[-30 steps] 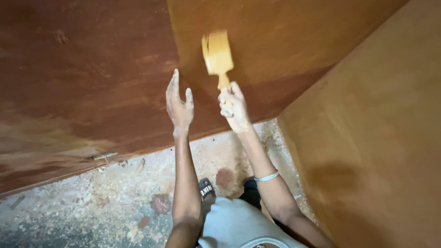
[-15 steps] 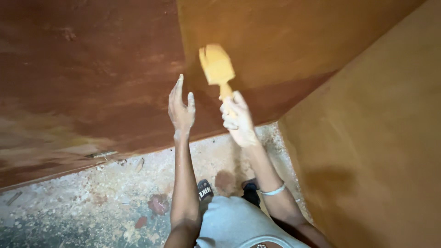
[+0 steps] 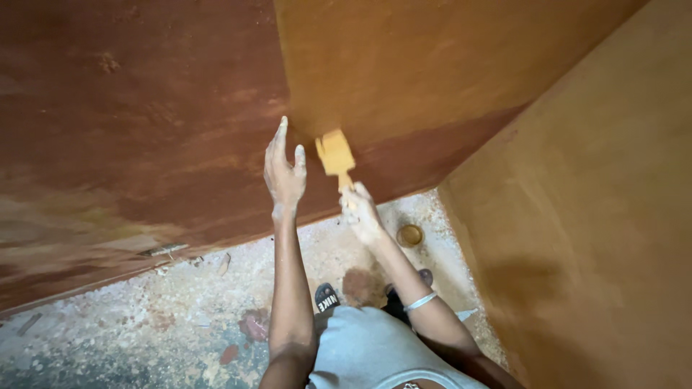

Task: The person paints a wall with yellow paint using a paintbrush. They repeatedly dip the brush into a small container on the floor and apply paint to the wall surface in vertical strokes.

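Right hand clenched on paintbrush handle; yellow-loaded bristles pressed flat on plywood panel, at edge where yellow coat meets bare red-brown. Left hand just left of brush, fingers straight and slightly spread, tips on panel.

Risks, judged: wet bristles so near left fingers could smear them; left palm sliding right would mar fresh coat; overloaded brush may drip on floor.

Small round tin below-right of brush, on floor: yellow finish inside, level unclear.

Left hand on wall, paintbrush just right, lid on floor
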